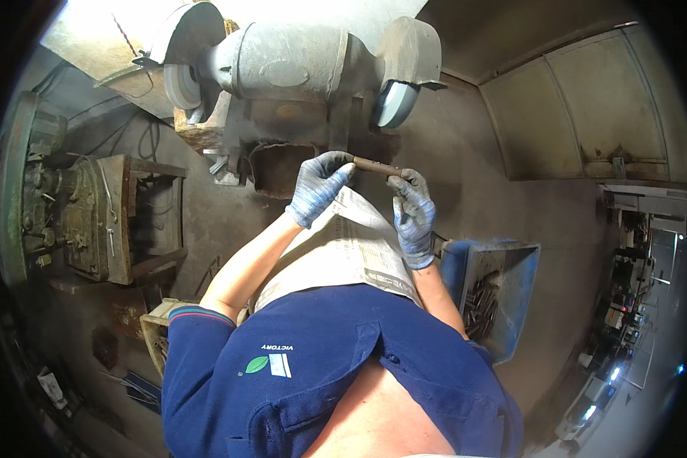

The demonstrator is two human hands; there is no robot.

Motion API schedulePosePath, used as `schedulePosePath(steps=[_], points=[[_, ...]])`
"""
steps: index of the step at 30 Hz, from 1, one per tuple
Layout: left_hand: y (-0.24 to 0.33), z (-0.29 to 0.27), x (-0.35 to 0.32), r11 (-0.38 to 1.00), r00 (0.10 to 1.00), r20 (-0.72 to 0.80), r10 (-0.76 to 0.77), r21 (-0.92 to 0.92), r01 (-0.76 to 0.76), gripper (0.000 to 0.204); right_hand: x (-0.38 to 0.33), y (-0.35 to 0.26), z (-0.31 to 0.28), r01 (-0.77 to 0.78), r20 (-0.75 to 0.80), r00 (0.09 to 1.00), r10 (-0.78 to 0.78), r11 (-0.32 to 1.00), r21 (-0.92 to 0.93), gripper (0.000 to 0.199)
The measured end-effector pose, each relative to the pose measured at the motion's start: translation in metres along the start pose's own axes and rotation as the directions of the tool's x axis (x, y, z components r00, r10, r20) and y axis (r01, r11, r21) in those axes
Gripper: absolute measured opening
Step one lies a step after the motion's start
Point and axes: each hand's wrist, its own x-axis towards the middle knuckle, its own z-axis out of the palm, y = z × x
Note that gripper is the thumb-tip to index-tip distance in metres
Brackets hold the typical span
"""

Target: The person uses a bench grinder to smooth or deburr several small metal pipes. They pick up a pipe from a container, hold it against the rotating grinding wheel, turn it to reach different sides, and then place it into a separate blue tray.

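Between my two gloved hands, a short brown metal rod [377,166] is held up roughly level, above my lap. My left hand [319,185] pinches its left end with thumb and fingers. The right end sits in the closed fingertips of my right hand [414,212]. Both gloves are blue-grey and blackened at the fingers. Just beyond my hands stands a grey bench grinder [290,65], with one wheel [182,85] at its left and another wheel [398,104] at its right, both under guards. The rod is apart from both wheels.
Newspaper [336,248] covers my lap. To my right is a blue bin [517,305] with several dark metal pieces [481,307] inside. A light-coloured container [156,330] stands by my left elbow. A heavy green machine [76,217] is at the left, and metal panels [572,107] stand at the far right.
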Motion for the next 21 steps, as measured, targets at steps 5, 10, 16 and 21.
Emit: schedulePosePath(steps=[5,10,16,21], points=[[0.001,0.005,0.018,0.956,0.981,-0.007,-0.194,-0.227,0.188,0.017,0.011,0.014,-0.003,0.062,0.001,0.998,-0.062,0.997,-0.055,0.023],[-0.027,0.013,0.038,0.985,0.988,-0.063,-0.141,-0.107,0.134,0.015,0.013,0.049,-0.005,-0.123,-0.037,0.992,0.124,0.992,0.036,0.023],[-0.058,0.024,0.062,0.980,0.965,-0.180,-0.192,-0.085,0.179,0.012,0.033,0.080,-0.010,-0.143,-0.030,0.989,0.143,0.990,0.022,0.023],[-0.065,0.046,0.078,0.928,0.951,-0.204,-0.231,-0.339,0.153,0.009,0.050,0.094,-0.017,-0.133,-0.028,0.991,0.132,0.991,-0.034,0.019]])
